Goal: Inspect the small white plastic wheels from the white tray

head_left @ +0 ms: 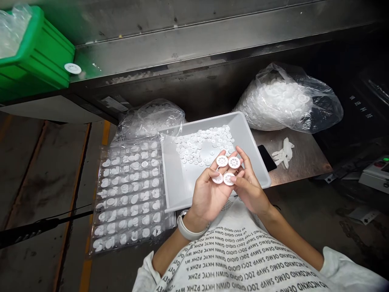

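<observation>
My left hand (209,192) is held palm up over the near edge of a grey tray (173,170), with several small white round plastic parts (227,169) lying on its fingers. My right hand (247,184) meets it from the right, its fingertips pinching the parts at the right of the cluster. More of the same white parts (202,146) lie loose in the far half of the tray. A white watch sits on my left wrist.
A clear blister sheet (129,194) filled with white parts lies left of the tray. Two clear bags of parts (282,101) (150,119) sit behind. A green bin (36,56) is on the steel ledge; a phone (267,158) and white gloves (284,152) lie right.
</observation>
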{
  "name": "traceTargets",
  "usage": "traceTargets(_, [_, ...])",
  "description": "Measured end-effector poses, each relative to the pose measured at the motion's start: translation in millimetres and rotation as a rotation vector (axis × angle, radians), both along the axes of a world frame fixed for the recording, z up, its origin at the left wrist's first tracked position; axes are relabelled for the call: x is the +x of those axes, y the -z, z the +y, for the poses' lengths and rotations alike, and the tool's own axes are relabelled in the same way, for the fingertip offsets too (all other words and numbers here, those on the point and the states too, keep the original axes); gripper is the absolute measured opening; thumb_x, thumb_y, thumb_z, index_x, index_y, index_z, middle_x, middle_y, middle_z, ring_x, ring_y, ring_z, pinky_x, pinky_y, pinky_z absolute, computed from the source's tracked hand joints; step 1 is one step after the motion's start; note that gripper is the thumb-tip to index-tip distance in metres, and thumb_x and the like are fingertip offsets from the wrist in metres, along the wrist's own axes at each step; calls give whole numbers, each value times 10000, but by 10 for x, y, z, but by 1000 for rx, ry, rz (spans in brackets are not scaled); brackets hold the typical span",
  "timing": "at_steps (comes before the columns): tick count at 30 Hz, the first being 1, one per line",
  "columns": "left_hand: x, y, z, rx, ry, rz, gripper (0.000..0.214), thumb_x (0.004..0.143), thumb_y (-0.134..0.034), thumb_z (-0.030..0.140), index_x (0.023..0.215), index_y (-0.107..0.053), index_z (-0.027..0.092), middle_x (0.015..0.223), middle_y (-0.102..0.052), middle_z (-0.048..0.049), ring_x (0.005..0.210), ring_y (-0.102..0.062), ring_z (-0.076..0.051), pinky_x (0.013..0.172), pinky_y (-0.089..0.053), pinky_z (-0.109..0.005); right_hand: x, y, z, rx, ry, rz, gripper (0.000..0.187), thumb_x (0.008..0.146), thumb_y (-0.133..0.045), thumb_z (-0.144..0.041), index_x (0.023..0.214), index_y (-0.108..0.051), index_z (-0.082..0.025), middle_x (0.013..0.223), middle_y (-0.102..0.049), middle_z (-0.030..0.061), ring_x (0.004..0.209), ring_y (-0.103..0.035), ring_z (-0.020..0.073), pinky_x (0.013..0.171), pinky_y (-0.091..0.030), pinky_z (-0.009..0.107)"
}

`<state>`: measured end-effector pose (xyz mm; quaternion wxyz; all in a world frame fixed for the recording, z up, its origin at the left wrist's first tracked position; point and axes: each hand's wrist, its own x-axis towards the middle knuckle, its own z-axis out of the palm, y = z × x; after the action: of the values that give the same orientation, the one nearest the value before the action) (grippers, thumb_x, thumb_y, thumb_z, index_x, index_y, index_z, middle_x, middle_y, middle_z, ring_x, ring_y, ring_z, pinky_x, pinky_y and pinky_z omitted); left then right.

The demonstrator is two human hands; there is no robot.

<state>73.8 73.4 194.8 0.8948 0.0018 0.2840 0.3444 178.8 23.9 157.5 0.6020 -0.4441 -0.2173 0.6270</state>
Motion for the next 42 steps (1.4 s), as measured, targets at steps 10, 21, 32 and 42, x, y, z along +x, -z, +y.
traceTargets(10, [-8,-8,22,-3,-2,-20,664,802,-410,76,1459,-338,149,1413,-538,-132,1323,-489,-257,1095,-416,-455,-23,-15,6,26,-32,88,881,799,-682,-252,1481,-137,-372,1463,-404,36,1324,-439,231,1168,-288,481])
traceTargets(21, [-30,21,30,-18,1,-26,665,802,-418,90,1458,-339,167,1415,-533,-132,1306,-506,-276,1083,-425,-470,-28,1,-4,-7,-33,132,854,776,-671,-276,1469,-188,-404,1467,-409,6,1300,-464,246,1096,-396,469])
traceTargets(32, [-28,15,18,-24,1,-48,594,793,-413,67,1381,-437,142,1393,-549,-146,1333,-477,-270,1059,-457,-438,18,49,15,-46,43,217,515,818,-526,-302,1315,-406,-357,1292,-549,-2,1219,-527,248,1044,-439,473])
traceTargets(42, [-55,39,1,4,11,-79,723,758,-391,30,1464,-333,172,1420,-530,-130,1309,-502,-284,1087,-415,-502,-59,19,-26,35,-7,175,914,753,-718,-202,1460,-169,-384,1416,-450,22,1306,-462,224,1146,-336,445])
